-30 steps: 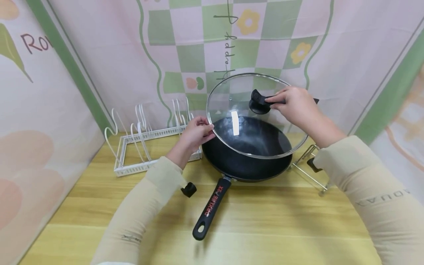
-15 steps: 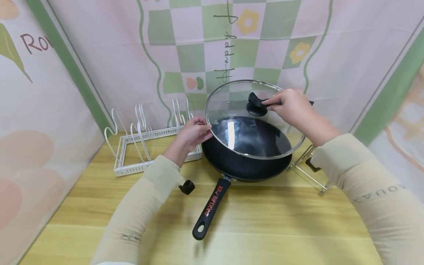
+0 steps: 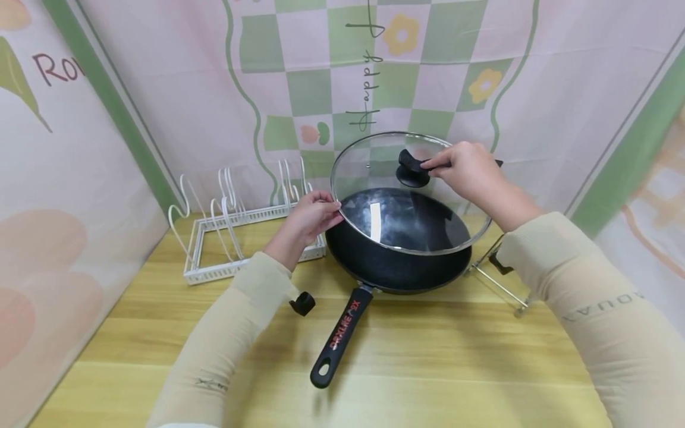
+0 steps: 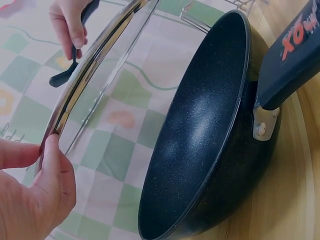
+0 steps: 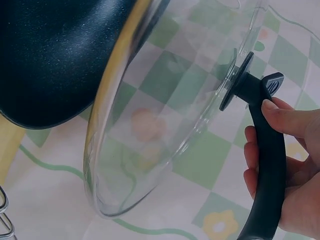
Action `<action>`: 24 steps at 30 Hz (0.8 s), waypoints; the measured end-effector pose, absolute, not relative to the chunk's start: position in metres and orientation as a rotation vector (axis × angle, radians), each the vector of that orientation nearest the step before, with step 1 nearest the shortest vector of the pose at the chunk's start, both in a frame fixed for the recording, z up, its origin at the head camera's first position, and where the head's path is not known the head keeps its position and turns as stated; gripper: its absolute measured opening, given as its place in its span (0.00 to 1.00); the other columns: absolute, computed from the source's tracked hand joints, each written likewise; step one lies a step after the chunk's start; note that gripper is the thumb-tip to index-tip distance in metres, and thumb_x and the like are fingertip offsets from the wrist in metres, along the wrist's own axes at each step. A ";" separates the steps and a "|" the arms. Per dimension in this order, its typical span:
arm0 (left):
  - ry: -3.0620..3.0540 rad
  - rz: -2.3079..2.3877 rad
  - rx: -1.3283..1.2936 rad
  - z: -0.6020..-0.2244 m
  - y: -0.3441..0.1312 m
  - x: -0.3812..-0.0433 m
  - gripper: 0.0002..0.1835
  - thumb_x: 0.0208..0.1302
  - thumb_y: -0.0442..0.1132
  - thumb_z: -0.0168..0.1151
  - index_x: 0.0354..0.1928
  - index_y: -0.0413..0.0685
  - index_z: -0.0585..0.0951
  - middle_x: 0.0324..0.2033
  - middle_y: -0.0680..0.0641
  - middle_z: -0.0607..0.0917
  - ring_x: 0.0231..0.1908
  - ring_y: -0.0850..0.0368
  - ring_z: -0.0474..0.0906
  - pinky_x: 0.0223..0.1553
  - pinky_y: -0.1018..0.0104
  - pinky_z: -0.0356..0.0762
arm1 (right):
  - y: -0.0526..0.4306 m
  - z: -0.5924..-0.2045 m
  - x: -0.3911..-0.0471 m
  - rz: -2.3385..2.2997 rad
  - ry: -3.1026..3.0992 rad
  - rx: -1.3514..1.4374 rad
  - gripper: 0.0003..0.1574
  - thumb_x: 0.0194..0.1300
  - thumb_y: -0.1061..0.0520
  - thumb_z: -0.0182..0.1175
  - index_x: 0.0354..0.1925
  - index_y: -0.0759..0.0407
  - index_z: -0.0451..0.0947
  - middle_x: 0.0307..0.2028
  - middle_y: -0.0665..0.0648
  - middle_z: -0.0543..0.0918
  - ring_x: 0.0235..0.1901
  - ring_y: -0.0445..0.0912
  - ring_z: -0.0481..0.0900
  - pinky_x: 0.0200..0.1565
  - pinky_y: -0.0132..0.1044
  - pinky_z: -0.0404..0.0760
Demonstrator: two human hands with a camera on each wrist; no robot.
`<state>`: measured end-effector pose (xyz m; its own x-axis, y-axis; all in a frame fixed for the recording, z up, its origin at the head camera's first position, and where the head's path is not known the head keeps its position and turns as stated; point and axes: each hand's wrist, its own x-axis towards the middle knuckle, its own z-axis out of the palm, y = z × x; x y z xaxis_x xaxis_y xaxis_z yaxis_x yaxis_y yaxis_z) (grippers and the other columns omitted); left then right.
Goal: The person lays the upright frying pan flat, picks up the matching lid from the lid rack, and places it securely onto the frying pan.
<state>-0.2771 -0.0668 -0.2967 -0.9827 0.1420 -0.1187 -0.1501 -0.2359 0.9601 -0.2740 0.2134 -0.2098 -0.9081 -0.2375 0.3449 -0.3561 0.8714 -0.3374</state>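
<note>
A clear glass lid with a metal rim is held above a black wok, apart from it in the left wrist view. My left hand pinches the lid's left rim between thumb and fingers. My right hand grips the long black lid handle, thumb on top and fingers curled beneath. The wok rests on the wooden table, and its long black handle with red lettering points toward me. Through the glass the wok's dark, speckled inside shows bare.
A white rack with upright wire loops stands left of the wok. A metal wire stand is at the wok's right, partly hidden by my right sleeve. Behind, a patterned cloth hangs close to the table.
The lid has lowered and shifted slightly left over the wok, with both hands moving along with it. In the last half second it has hardly moved. The wok has stayed in place.
</note>
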 end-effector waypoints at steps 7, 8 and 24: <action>1.831 2.337 -0.042 -0.296 -0.067 -0.275 0.06 0.72 0.22 0.55 0.39 0.38 0.71 0.35 0.45 0.74 0.29 0.61 0.76 0.35 0.76 0.82 | 0.210 -0.207 -0.274 0.566 -2.801 0.409 0.14 0.72 0.60 0.63 0.53 0.57 0.88 0.57 0.67 0.83 0.53 0.62 0.79 0.39 0.45 0.71; 1.834 2.339 -0.049 -0.296 -0.067 -0.274 0.06 0.72 0.22 0.55 0.40 0.38 0.71 0.36 0.45 0.74 0.29 0.61 0.76 0.36 0.75 0.82 | 0.209 -0.207 -0.273 0.565 -2.805 0.400 0.14 0.72 0.60 0.63 0.53 0.57 0.88 0.57 0.66 0.83 0.52 0.61 0.79 0.37 0.44 0.70; 1.797 2.408 -0.164 -0.304 -0.067 -0.272 0.19 0.73 0.25 0.57 0.62 0.26 0.69 0.46 0.41 0.76 0.41 0.58 0.78 0.53 0.68 0.80 | 0.201 -0.210 -0.271 0.546 -2.820 0.365 0.14 0.72 0.62 0.63 0.52 0.57 0.88 0.58 0.68 0.82 0.40 0.57 0.77 0.29 0.41 0.66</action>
